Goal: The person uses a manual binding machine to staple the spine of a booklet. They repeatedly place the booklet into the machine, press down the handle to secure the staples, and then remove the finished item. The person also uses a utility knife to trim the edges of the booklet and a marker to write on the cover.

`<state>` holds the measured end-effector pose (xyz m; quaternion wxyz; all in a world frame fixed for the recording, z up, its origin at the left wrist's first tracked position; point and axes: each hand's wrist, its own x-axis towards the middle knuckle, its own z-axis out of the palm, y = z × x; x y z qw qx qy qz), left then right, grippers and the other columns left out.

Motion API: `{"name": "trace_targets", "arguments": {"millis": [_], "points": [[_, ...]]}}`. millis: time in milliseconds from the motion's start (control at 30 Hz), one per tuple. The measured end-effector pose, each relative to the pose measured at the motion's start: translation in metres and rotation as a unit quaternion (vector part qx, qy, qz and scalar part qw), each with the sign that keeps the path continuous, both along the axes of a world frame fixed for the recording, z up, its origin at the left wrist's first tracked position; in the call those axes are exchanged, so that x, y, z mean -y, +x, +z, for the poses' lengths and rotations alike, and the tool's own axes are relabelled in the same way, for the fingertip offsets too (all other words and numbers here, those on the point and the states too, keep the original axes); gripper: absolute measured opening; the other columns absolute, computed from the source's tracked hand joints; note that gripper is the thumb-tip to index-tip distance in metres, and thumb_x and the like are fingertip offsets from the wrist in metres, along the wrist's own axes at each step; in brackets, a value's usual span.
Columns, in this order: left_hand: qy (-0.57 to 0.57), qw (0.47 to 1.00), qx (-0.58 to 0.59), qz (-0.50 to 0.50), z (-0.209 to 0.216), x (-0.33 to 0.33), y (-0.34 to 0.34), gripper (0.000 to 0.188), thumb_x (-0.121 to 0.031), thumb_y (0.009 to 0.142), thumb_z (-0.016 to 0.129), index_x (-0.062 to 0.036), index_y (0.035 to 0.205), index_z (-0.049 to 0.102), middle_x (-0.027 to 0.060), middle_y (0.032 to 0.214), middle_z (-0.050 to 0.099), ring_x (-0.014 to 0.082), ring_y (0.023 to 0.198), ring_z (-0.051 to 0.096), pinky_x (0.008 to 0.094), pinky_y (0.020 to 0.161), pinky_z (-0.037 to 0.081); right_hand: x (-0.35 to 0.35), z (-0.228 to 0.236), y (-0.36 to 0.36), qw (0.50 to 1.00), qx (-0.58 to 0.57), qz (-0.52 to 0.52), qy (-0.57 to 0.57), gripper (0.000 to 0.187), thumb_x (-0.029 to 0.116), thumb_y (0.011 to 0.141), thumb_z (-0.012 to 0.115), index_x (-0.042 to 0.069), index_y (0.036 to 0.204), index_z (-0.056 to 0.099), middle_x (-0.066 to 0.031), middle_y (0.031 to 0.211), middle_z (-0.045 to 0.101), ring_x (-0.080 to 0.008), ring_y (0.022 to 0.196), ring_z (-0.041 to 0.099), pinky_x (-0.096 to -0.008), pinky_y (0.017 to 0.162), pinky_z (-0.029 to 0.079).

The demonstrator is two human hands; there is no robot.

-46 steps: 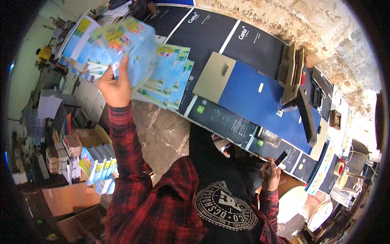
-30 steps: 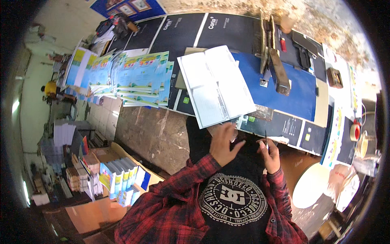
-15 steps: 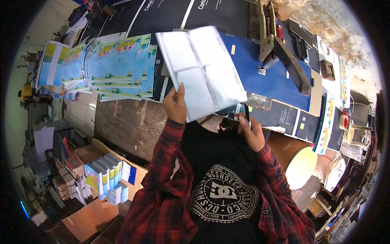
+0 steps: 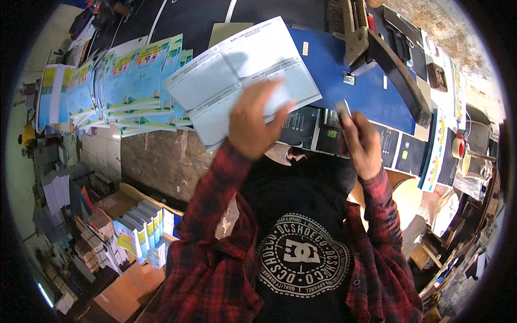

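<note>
The sheets (image 4: 242, 70) sit in the upper middle of the frame, a pale printed bundle held tilted above the counter (image 4: 344, 70). My left hand (image 4: 253, 124) comes up from the lower middle, back of the hand toward me, fingers (image 4: 280, 116) clamped on the sheets' lower edge; the thumb is hidden behind the paper. My right hand (image 4: 362, 145) is raised just to the right, fingers closed on a small grey object (image 4: 341, 111) that is too blurred to tell apart. Both forearms wear red plaid sleeves (image 4: 215, 215).

At upper left, coloured booklets (image 4: 129, 86) lie fanned along the counter, their far ends cut off by the rim. A large cutter arm (image 4: 393, 64) crosses the blue mat (image 4: 328, 59) at upper right. A tape roll (image 4: 458, 147) sits at the right edge. More booklets stand in a box (image 4: 137, 231) at lower left.
</note>
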<state>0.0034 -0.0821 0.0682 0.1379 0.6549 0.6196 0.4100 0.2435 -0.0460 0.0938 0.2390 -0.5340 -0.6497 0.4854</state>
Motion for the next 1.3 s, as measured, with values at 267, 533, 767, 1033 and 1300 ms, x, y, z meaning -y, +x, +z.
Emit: {"name": "trace_targets", "arguments": {"millis": [267,533,767,1033,1300], "points": [[-0.073,0.953,-0.29,0.038,-0.093,-0.065,-0.035,0.094,-0.068,0.08,0.061,-0.0097,0.15,0.038,0.018,0.16,0.024,0.0431,0.148,0.016,0.0731,0.109,0.01,-0.085,-0.058,-0.083,0.956,0.226,0.021,0.185,0.036,0.044,0.094,0.058,0.009,0.097,0.066,-0.026,0.079,0.067,-0.0466,0.078,0.066,-0.0545,0.069,0.053],[-0.161,0.954,-0.238,0.09,-0.081,-0.067,-0.015,0.092,-0.061,0.078,0.065,-0.0095,0.149,0.038,0.0163,0.16,0.025,0.0412,0.148,0.016,0.0719,0.11,0.01,-0.101,-0.077,-0.114,0.914,0.369,0.008,0.17,0.048,0.055,0.092,0.058,0.008,0.089,0.068,-0.0251,0.081,0.069,-0.0458,0.079,0.067,-0.0526,0.071,0.055],[-0.09,0.963,-0.244,0.07,-0.094,-0.075,-0.023,0.089,-0.063,0.077,0.064,-0.0119,0.148,0.042,0.0098,0.16,0.028,0.035,0.149,0.018,0.061,0.116,0.013,-0.103,-0.079,-0.122,0.911,0.39,0.005,0.132,0.05,0.059,0.091,0.055,0.011,0.095,0.069,-0.0236,0.088,0.07,-0.0441,0.083,0.069,-0.0526,0.073,0.056],[-0.074,0.959,-0.271,0.049,-0.092,-0.071,-0.041,0.094,-0.07,0.076,0.062,-0.0152,0.15,0.04,0.01,0.16,0.027,0.0395,0.149,0.014,0.0709,0.111,0.008,-0.104,-0.081,-0.118,0.92,0.354,-0.019,0.167,0.046,0.054,0.09,0.061,0.009,0.091,0.072,-0.023,0.081,0.07,-0.0437,0.078,0.069,-0.0508,0.072,0.055],[-0.116,0.95,-0.21,0.2,-0.099,-0.063,0.005,0.092,-0.065,0.079,0.063,-0.0086,0.148,0.039,0.0169,0.162,0.019,0.0455,0.148,0.009,0.074,0.109,0.01,-0.113,-0.083,-0.099,0.941,0.19,0.116,0.256,0.029,0.032,0.095,0.056,0.024,0.121,0.065,-0.0178,0.093,0.068,-0.042,0.085,0.067,-0.0516,0.075,0.055]]}}
